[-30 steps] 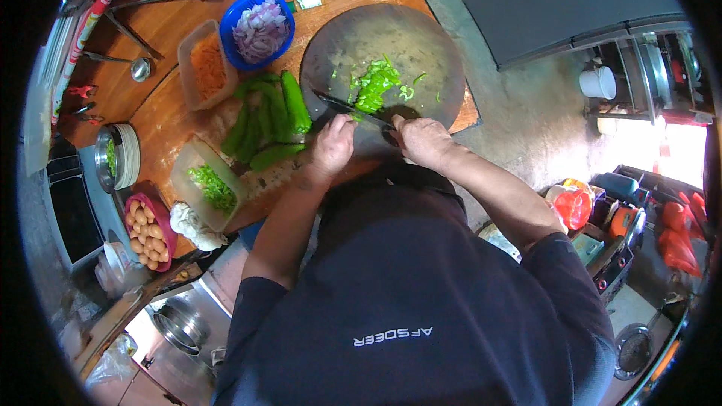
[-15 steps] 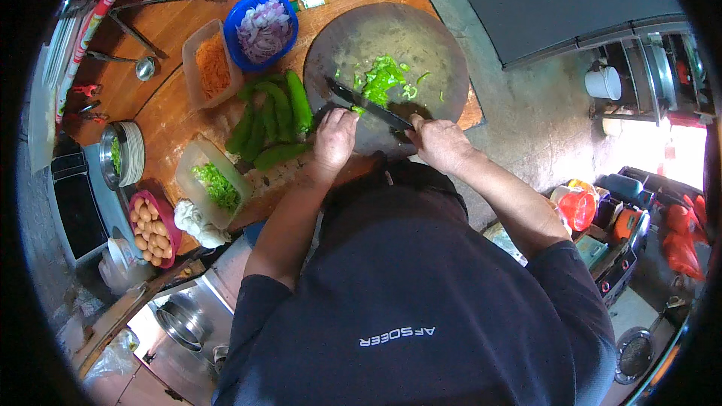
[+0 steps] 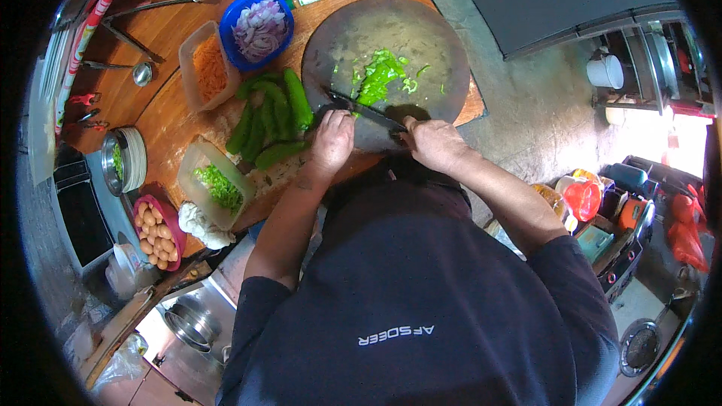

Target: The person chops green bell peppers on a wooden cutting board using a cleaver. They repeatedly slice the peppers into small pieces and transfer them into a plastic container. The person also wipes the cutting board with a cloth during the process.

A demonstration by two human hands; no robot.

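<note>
A kitchen knife (image 3: 370, 110) lies slantwise over the near part of a round chopping board (image 3: 440, 37), its dark blade pointing to the far left. My right hand (image 3: 436, 144) is wrapped round its handle. On the near side of the blade, my left hand (image 3: 333, 139) has its fingers curled down at the board's edge; a bit of green pepper shows at the fingertips, mostly hidden. Chopped green pepper (image 3: 383, 74) lies in a loose heap just beyond the blade. Several whole long green peppers (image 3: 272, 116) rest on the wooden table left of the board.
Left of the board stand a blue bowl of sliced onion (image 3: 260, 28), a tub of shredded carrot (image 3: 210, 69) and a tub of chopped greens (image 3: 218, 185). A white cloth (image 3: 204, 227), a pink basket of eggs (image 3: 159, 233) and stacked plates (image 3: 133, 159) sit further left. Ladles (image 3: 143, 74) lie behind.
The knife has shifted slightly nearer and lies flatter, and the chopped pepper heap now reaches closer to the blade. Both hands keep nearly the same places; the whole view has moved a little.
</note>
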